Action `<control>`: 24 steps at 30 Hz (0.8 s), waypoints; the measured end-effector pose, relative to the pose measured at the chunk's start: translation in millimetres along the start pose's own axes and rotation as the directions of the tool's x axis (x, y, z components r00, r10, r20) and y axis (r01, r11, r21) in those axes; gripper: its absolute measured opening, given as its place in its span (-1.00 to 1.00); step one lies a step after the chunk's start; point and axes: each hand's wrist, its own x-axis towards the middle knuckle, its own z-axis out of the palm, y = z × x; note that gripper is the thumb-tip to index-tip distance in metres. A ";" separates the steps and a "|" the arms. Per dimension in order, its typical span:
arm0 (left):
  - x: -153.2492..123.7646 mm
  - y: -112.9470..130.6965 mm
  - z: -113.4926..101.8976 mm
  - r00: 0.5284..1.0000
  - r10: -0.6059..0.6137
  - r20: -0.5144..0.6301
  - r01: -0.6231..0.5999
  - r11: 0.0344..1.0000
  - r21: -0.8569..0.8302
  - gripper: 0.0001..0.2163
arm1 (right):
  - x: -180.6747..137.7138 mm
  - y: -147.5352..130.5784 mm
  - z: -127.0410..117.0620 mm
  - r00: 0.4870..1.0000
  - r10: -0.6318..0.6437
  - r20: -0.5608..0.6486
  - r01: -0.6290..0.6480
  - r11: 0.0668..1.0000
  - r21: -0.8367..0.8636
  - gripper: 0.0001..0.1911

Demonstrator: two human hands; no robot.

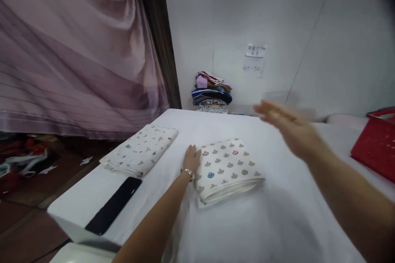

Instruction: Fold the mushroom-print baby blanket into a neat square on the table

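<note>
A folded white cloth point(226, 164) with grey, red, blue and green mushroom-like prints lies on the white-covered table. My left hand point(191, 159), with a bracelet at the wrist, rests at its left edge, fingers stretched forward. Raised above the table to the right of the cloth, my right hand point(285, 127) is apart from it and blurred by motion. Its fingers look extended, and nothing shows in them. A second folded white cloth point(142, 150) with small scattered prints lies farther left.
A black phone point(114, 205) lies near the table's left edge. Folded clothes point(212, 92) are stacked at the back against the wall. A red basket point(378, 144) stands at the right. Pink curtain point(83, 49) hangs at the left, and handwritten paper notes point(255, 51) are on the wall.
</note>
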 end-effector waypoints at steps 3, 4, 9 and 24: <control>3.0 -2.5 -3.3 0.999 -0.035 -0.017 0.036 0.998 0.041 -0.56 | 0.1 44.9 44.9 0.985 0.121 0.123 -0.100 0.981 -0.166 -0.50; 2.3 -3.0 -3.2 0.999 -0.043 -0.016 0.043 0.997 0.060 -0.56 | -1.3 65.4 62.9 0.971 0.168 0.169 -0.124 0.961 -0.246 -0.46; -2.3 -5.9 -2.4 0.998 -0.068 0.009 0.066 0.989 0.130 -0.55 | -15.7 149.3 129.8 0.904 0.214 0.369 0.042 0.816 -0.577 -0.40; 35.7 -29.2 -23.7 0.966 0.116 0.232 -0.133 0.989 0.057 -0.58 | 31.9 222.4 103.7 0.842 0.527 0.120 -0.442 0.799 -0.408 -0.48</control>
